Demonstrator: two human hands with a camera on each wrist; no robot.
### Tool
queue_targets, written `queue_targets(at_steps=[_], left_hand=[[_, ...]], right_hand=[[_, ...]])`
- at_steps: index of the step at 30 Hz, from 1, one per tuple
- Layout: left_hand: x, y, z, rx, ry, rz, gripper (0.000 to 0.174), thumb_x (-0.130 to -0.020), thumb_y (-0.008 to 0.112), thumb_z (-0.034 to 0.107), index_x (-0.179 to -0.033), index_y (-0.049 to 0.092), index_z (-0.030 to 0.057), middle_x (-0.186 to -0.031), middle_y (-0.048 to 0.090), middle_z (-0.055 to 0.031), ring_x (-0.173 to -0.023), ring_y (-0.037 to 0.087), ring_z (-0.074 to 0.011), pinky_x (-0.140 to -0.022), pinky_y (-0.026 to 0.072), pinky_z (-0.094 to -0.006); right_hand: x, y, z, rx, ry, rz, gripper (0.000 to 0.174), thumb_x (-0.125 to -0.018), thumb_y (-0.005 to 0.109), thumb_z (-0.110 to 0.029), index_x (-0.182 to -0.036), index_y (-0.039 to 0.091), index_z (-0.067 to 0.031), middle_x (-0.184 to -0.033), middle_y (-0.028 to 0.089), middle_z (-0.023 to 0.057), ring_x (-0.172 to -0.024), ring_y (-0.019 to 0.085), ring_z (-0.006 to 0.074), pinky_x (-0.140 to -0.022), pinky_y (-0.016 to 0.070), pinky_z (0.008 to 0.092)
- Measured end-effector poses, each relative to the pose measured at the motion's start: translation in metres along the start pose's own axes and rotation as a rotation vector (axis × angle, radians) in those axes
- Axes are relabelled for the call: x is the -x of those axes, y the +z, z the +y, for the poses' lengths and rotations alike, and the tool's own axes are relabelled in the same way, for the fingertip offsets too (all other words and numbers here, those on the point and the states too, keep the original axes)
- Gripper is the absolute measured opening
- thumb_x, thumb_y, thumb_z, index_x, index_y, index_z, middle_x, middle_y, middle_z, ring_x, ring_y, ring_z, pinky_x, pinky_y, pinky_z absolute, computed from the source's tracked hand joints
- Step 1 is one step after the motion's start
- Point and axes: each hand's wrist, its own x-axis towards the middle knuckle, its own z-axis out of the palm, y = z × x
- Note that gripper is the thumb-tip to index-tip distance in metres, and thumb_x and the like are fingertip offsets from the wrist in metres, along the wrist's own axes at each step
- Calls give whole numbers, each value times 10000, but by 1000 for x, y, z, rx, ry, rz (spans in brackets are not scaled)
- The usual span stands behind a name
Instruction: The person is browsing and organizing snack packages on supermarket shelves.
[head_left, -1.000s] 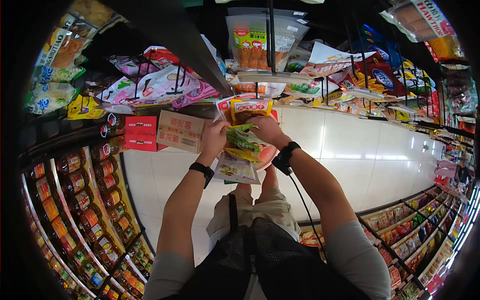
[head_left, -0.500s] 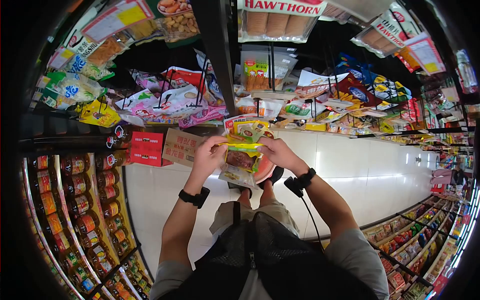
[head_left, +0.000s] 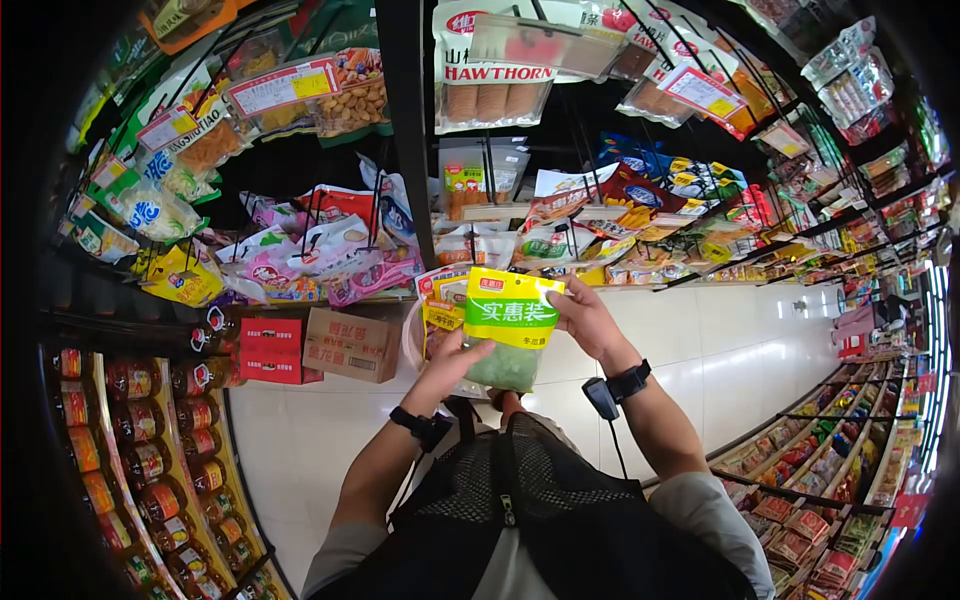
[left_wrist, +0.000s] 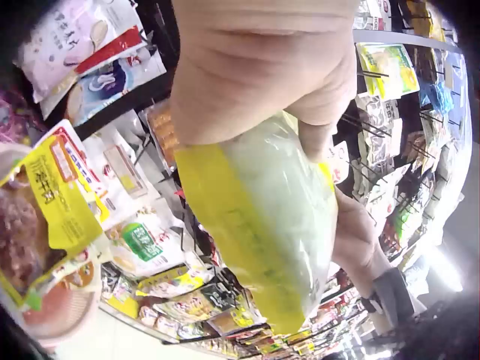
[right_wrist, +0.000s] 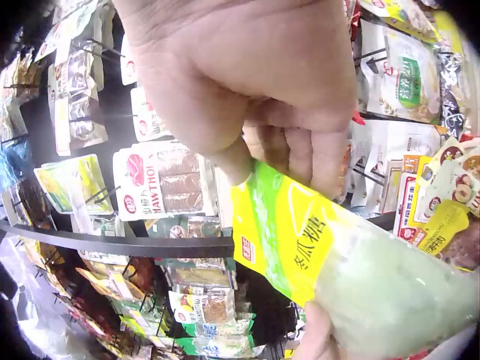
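A bag of winter melon candy (head_left: 510, 325), yellow and green on top with a clear lower part showing pale green pieces, is held up with its front toward the head camera. My right hand (head_left: 590, 318) pinches its upper right corner between thumb and fingers. On the lower left side my left hand (head_left: 447, 368) grips it, thumb across the front. In the right wrist view the left thumb (right_wrist: 318, 330) shows at the bag's edge. Behind the bag, partly covered, are a yellow beef packet (left_wrist: 56, 199) and a pink basket (left_wrist: 75, 311).
Shelves with hanging snack bags face me, including hawthorn packs (head_left: 492, 75) and nuts (head_left: 352, 100). A cardboard box (head_left: 350, 343) and a red box (head_left: 272, 348) stand on the floor at left, near racks of bottles (head_left: 140, 425). Low snack racks (head_left: 810, 465) line the right.
The candy bag, earlier seen as a narrow yellow-green strip between both hands, now faces the head camera. My left hand has shifted from its top to its lower side. The head view has tilted up.
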Motion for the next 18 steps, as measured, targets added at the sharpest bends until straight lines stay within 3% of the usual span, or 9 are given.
queue_targets(at_steps=[2, 5, 7, 9, 13, 16, 18], left_hand=[[1, 8, 0, 69, -23, 19, 462, -939, 675, 194, -1345, 530, 29, -1241, 620, -53, -1120, 574, -150, -953, 455, -306], [6, 20, -5, 320, -101, -5, 457, -940, 676, 212, -1335, 531, 32, -1240, 616, -46, -1101, 582, -149, -940, 468, -306], [10, 29, -9, 367, -165, 88, 419, -937, 680, 247, -1286, 573, 41, -1206, 628, -42, -1072, 591, -143, -936, 476, -311], [14, 31, -15, 219, -66, 32, 429, -937, 678, 246, -1299, 563, 48, -1230, 618, -45, -1086, 579, -133, -940, 473, -314], [33, 40, -31, 230, 4, 28, 449, -945, 670, 239, -1333, 540, 55, -1225, 624, -38, -1105, 570, -121, -941, 469, -305], [62, 43, -22, 255, -134, 13, 464, -946, 672, 217, -1348, 519, 43, -1254, 606, -45, -1138, 552, -116, -971, 456, -297], [83, 44, -18, 214, 18, 21, 471, -945, 673, 206, -1350, 506, 35, -1259, 601, -52, -1136, 554, -119, -975, 456, -298]], right_hand=[[17, 3, 7, -87, -27, 34, 317, -977, 600, -124, -1281, 535, -59, -1192, 639, 66, -1079, 628, 170, -928, 521, 320], [43, 7, 33, 179, -30, -19, 434, -955, 635, -145, -1350, 492, -36, -1243, 613, 82, -1121, 589, 162, -945, 494, 319], [57, 6, 55, 294, 27, -97, 476, -934, 658, -133, -1367, 490, -28, -1256, 610, 90, -1157, 558, 174, -980, 453, 332], [67, 4, 69, 228, 84, -96, 456, -944, 636, -123, -1359, 481, -19, -1229, 612, 91, -1086, 594, 164, -931, 499, 327], [73, -7, 92, 144, 129, -103, 370, -949, 626, -112, -1293, 523, -24, -1190, 637, 76, -1013, 641, 172, -863, 547, 334], [77, -9, 103, 134, 138, -140, 342, -958, 603, -88, -1286, 532, -22, -1183, 642, 77, -1017, 642, 180, -879, 543, 341], [72, -9, 114, 168, 107, -172, 343, -962, 575, -53, -1300, 530, -19, -1185, 644, 78, -1052, 634, 190, -913, 530, 354]])
